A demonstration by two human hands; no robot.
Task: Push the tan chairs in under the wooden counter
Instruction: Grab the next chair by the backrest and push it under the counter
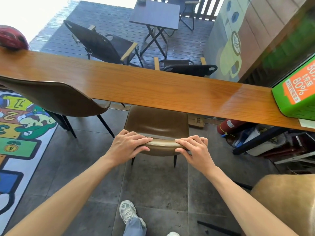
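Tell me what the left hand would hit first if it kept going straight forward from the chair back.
Probably the near edge of the wooden counter. The left hand grips the tan chair backrest, pointing toward it; depth is hard to judge.

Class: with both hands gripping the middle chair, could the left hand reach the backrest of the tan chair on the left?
Probably yes: the left hand would first have to release the middle chair; only open floor separates it from the left chair's backrest.
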